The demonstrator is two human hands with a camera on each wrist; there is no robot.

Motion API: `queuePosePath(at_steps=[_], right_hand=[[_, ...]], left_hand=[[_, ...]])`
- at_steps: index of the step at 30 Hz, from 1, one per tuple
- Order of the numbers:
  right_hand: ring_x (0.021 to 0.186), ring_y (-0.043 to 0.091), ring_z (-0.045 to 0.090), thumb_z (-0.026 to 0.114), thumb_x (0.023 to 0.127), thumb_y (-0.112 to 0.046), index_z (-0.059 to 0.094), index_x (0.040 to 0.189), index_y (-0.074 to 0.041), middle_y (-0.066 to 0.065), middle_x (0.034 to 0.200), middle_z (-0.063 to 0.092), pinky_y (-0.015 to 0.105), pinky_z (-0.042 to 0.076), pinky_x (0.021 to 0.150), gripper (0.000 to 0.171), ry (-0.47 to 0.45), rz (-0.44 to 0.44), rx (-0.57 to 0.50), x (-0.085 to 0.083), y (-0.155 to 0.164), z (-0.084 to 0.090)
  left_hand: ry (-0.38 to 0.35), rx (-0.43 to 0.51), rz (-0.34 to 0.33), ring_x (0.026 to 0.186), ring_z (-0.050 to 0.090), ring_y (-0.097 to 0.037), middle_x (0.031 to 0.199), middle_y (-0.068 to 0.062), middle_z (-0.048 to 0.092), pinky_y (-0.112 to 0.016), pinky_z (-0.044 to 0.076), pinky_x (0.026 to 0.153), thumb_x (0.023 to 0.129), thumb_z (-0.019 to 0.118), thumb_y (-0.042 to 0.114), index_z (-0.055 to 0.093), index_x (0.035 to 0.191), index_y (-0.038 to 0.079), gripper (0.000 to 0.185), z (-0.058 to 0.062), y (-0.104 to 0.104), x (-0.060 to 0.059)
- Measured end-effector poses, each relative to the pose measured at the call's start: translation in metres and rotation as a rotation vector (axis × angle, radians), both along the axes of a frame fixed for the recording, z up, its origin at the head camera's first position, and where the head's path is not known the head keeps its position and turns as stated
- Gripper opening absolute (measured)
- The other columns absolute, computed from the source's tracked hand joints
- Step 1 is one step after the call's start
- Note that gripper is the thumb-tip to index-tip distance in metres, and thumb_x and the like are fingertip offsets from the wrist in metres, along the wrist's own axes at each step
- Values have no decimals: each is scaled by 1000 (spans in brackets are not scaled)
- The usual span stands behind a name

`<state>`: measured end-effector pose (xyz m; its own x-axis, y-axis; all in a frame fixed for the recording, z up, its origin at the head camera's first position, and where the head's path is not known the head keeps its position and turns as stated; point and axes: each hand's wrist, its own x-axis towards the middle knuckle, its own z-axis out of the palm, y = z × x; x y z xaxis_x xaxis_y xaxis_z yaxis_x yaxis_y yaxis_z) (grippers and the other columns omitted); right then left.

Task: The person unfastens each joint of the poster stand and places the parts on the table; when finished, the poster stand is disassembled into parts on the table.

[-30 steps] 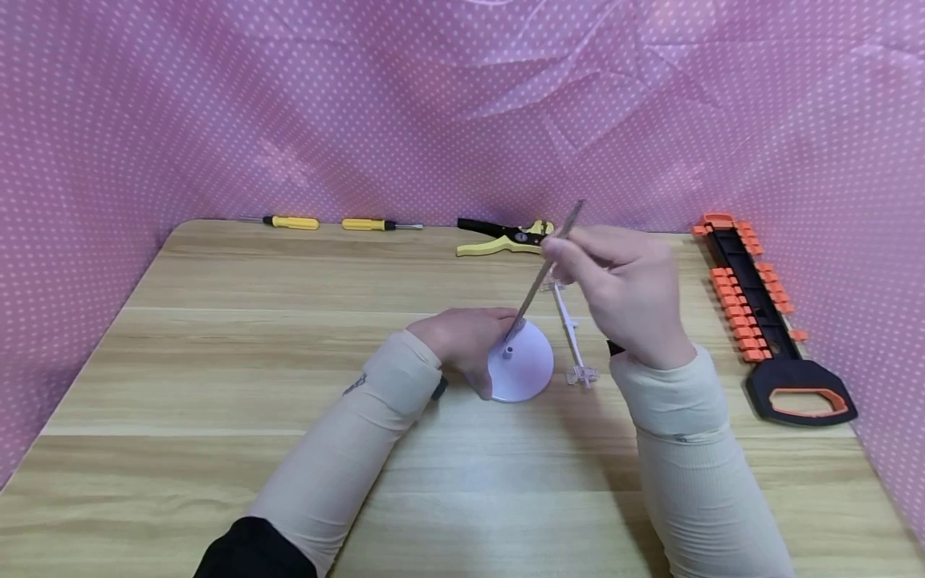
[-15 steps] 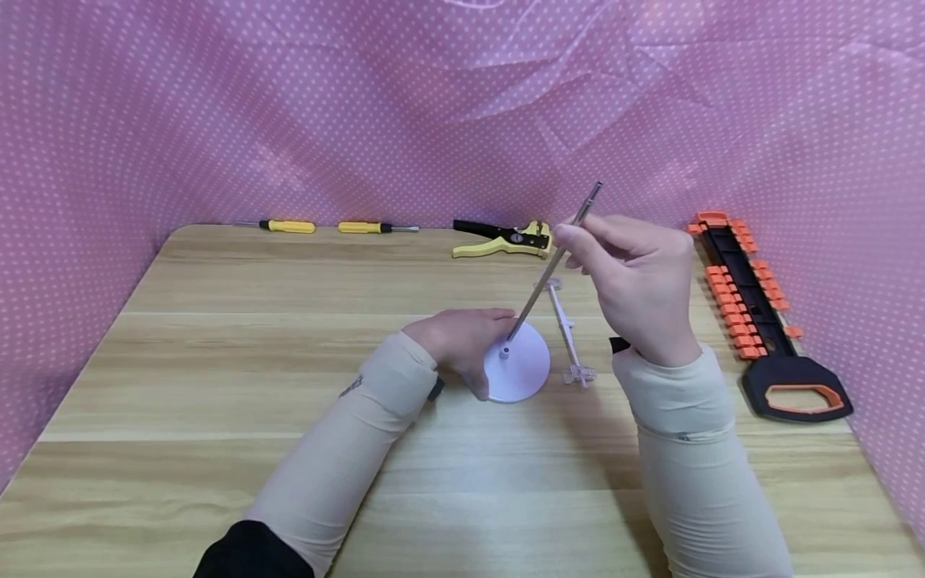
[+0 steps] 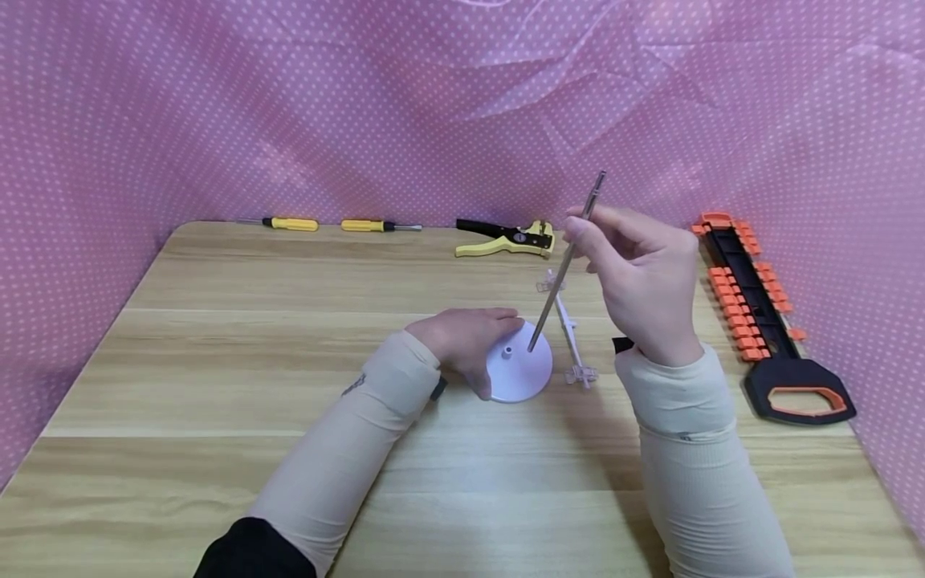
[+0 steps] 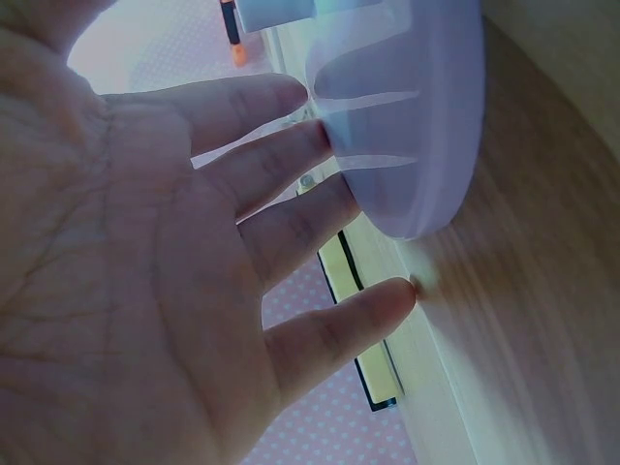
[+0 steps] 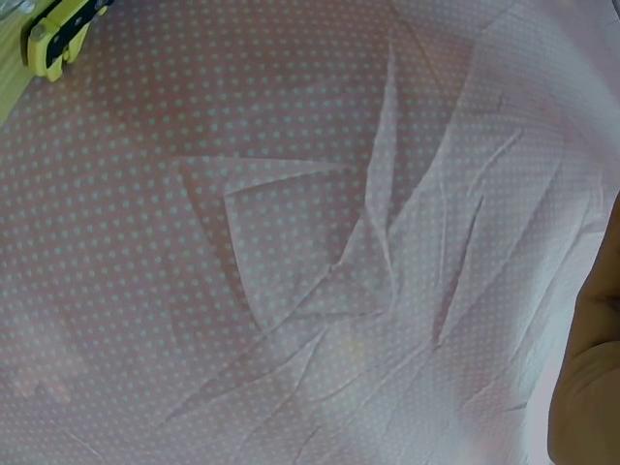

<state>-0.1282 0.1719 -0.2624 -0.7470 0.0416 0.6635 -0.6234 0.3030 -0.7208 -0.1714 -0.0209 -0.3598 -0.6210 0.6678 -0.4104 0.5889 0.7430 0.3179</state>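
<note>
Metal rod, pinched by the right hand, has shifted right of the white base's socket.

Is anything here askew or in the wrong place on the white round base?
Yes. The thin grey metal rod in the right hand leans, its tip beside the socket of the white round base, not inside. The left hand touches the base.

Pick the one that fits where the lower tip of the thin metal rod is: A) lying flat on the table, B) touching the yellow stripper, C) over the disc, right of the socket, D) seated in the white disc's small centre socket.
C: the metal rod, pinched by the right hand, has its tip right of the socket on the white disc.
</note>
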Motion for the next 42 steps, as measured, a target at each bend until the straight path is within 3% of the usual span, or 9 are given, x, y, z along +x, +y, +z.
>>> queuePosePath(at_steps=[15, 20, 27, 42], right_hand=[[66, 3, 70, 75, 96, 1, 70, 132, 0, -21, 85, 75, 18, 55, 54, 36, 3, 16, -26, -4, 3, 1], [64, 5, 71, 74, 96, 3, 63, 142, -6, -15, 83, 76, 19, 55, 52, 48, -4, 41, -70, -5, 3, 1], [62, 8, 70, 74, 95, 4, 62, 145, -11, -9, 83, 77, 20, 55, 51, 54, -12, 59, -104, -9, 6, 0], [64, 10, 71, 77, 96, -2, 61, 146, -15, -2, 85, 76, 21, 58, 53, 54, -239, 33, -176, -24, 16, -7]], left_hand=[[-6, -9, 2, 161, 30, -26, 178, -4, 21, -40, 31, 131, 73, 99, 33, 27, 170, 17, 122, 1, 1, 1], [-10, -10, 5, 161, 31, -27, 178, -4, 21, -40, 31, 131, 73, 99, 33, 26, 170, 17, 123, 2, 0, 1], [-15, -9, 8, 161, 31, -28, 178, -3, 21, -42, 31, 131, 73, 99, 33, 26, 170, 18, 122, 2, 1, 1], [-18, -26, 13, 162, 28, -26, 179, -3, 20, -40, 29, 132, 74, 99, 35, 24, 170, 18, 122, 2, 2, 1]])
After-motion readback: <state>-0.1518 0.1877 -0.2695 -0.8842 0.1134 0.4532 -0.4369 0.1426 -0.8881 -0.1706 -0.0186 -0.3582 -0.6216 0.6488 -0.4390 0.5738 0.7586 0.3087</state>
